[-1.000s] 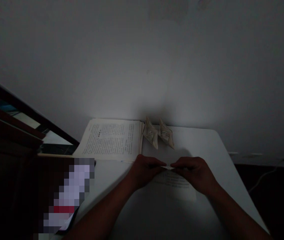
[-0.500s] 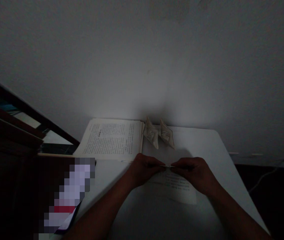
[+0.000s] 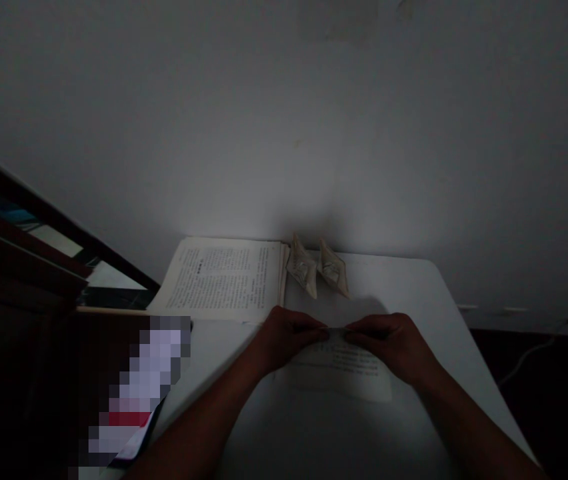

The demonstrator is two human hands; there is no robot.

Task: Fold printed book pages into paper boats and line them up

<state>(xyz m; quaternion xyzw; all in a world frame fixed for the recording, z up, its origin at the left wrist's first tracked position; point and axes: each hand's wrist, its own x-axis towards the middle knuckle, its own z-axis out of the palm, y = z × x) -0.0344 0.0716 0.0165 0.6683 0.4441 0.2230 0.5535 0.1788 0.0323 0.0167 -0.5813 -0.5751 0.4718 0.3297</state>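
A printed sheet of paper (image 3: pixel 344 377) hangs between my hands above the white table, its lower part sloping toward me. My left hand (image 3: pixel 289 339) pinches the upper edge on the left, thumb against fingers. On the right, my right hand (image 3: pixel 389 340) pinches the same edge, a small gap away from the left fingertips. Beyond my hands stand two folded paper boats, one on the left (image 3: pixel 303 270) and one on the right (image 3: pixel 333 268), both made of printed paper. Neither hand touches them.
A stack of printed pages (image 3: pixel 224 280) lies at the table's back left. The white table (image 3: pixel 409 287) meets a grey wall (image 3: pixel 284 133). At the left edge is a phone-like device (image 3: pixel 139 393), its screen blurred out. A dark wooden frame (image 3: pixel 59 220) stands farther left.
My fingertips have moved slightly apart along the paper's upper edge. The sheet's lower edge has risen a little. The boats and pages have stayed in place.
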